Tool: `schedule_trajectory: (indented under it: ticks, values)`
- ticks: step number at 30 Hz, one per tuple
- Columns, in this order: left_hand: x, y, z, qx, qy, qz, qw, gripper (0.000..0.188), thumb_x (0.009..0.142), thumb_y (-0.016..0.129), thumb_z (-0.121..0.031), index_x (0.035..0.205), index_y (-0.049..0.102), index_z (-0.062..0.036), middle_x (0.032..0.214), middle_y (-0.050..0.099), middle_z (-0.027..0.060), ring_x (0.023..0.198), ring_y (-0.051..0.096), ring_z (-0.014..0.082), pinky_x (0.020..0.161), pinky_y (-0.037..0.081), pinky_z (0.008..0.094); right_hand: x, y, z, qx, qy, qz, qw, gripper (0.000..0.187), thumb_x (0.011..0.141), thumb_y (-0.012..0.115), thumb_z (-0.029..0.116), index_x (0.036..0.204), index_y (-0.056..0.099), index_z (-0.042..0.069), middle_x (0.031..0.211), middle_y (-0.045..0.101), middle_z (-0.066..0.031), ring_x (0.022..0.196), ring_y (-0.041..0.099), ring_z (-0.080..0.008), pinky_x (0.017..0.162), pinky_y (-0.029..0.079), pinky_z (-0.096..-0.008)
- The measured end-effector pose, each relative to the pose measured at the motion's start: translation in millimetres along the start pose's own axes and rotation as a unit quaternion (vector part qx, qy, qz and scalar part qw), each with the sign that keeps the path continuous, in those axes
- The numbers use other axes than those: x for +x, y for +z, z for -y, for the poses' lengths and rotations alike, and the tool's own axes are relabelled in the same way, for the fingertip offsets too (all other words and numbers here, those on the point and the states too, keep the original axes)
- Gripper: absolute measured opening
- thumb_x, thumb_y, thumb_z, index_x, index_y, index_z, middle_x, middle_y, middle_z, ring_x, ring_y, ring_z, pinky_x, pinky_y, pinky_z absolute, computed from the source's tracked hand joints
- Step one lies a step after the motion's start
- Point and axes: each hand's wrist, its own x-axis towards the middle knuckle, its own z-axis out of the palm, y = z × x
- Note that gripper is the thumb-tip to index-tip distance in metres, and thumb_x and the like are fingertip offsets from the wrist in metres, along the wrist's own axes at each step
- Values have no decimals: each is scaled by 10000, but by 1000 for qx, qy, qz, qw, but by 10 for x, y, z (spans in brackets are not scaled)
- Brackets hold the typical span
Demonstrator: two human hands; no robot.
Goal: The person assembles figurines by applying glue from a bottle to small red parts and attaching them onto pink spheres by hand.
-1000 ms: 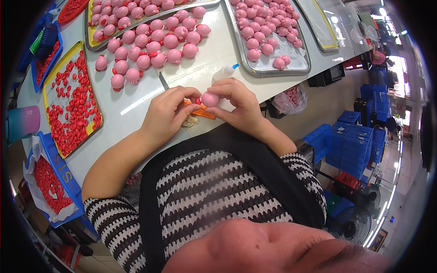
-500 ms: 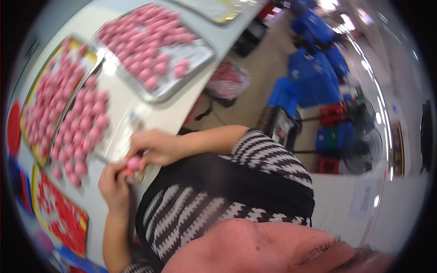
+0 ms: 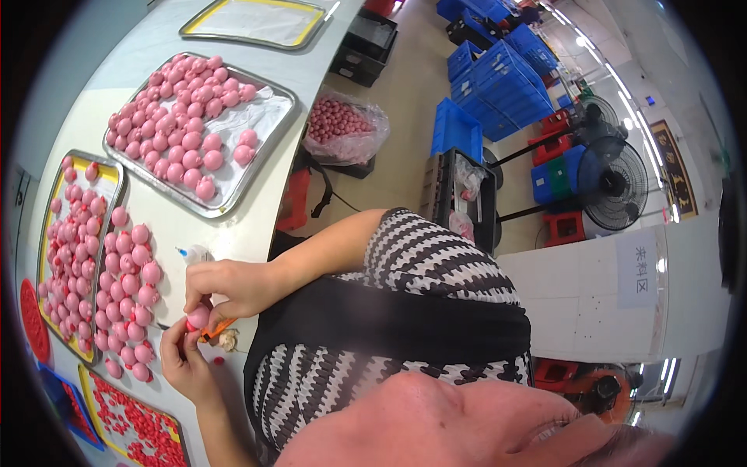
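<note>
My left hand (image 3: pixel 187 366) and my right hand (image 3: pixel 233 289) meet at the table's near edge with fingers closed round a pink ball (image 3: pixel 198 317). The left fingers pinch its lower side, where some red shows. The right thumb and fingers press on it from above. An orange strip-like object (image 3: pixel 216 331) shows just below the right fingers; whether the hand holds it I cannot tell. Beside it is a small crumpled tan piece (image 3: pixel 228 339). A white bottle with a blue tip (image 3: pixel 198 254) is just beyond the right hand. Loose pink balls (image 3: pixel 124 268) lie beyond the hands.
Pink balls fill a yellow-lined tray (image 3: pixel 118 177) and a larger metal tray (image 3: pixel 226 208). Another tray (image 3: pixel 257 39) stands farther off. Small red pieces (image 3: pixel 132 405) lie in a near tray. On the floor are a bag of balls (image 3: pixel 340 121), blue crates (image 3: pixel 498 86) and fans (image 3: pixel 613 183).
The whole view has shifted, bringing the far tray fully into sight, and it is sharper now. Both hands still hold the pink ball; the orange object shows more plainly under the right fingers.
</note>
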Motion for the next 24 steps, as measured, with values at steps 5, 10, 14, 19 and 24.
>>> schedule_trajectory:
  ticks: [5, 10, 14, 19, 24]
  values:
    - [161, -264, 372, 78, 88, -20, 993, 154, 777, 590, 66, 924, 590, 21, 808, 600, 116, 676, 580, 209, 629, 479, 296, 310, 314, -295, -67, -6, -17, 998, 268, 666, 673, -33, 913, 583, 24, 888, 562, -108, 819, 574, -272, 719, 475, -329]
    - [235, -648, 713, 75, 85, -32, 993, 129, 779, 591, 38, 905, 581, 12, 779, 591, 123, 679, 586, 242, 607, 469, 310, 619, 728, -470, -119, 31, -23, 992, 326, 637, 725, -5, 939, 611, 41, 835, 581, -95, 791, 577, -244, 702, 471, -313]
    - [200, -961, 796, 50, 47, -20, 997, 166, 768, 607, 33, 927, 581, -7, 793, 596, 113, 677, 587, 237, 599, 471, 306, 753, 964, -553, -109, 7, 1, 994, 368, 649, 724, -33, 987, 601, 46, 960, 589, -74, 899, 572, -207, 743, 483, -290]
    - [163, -1126, 884, 17, 48, 1, 999, 209, 750, 638, 19, 950, 582, -14, 808, 596, 104, 648, 578, 205, 584, 477, 286, 835, 1131, -635, -48, 40, 5, 998, 415, 671, 706, -35, 1052, 559, 40, 1056, 554, -94, 899, 588, -194, 766, 504, -287]
    - [187, -1179, 928, 18, 69, 5, 997, 211, 770, 645, -1, 968, 572, -5, 806, 589, 84, 620, 563, 148, 558, 458, 249, 860, 1099, -610, -26, 89, 43, 995, 438, 707, 663, -90, 1110, 514, -3, 1161, 474, -120, 1071, 521, -209, 923, 476, -314]
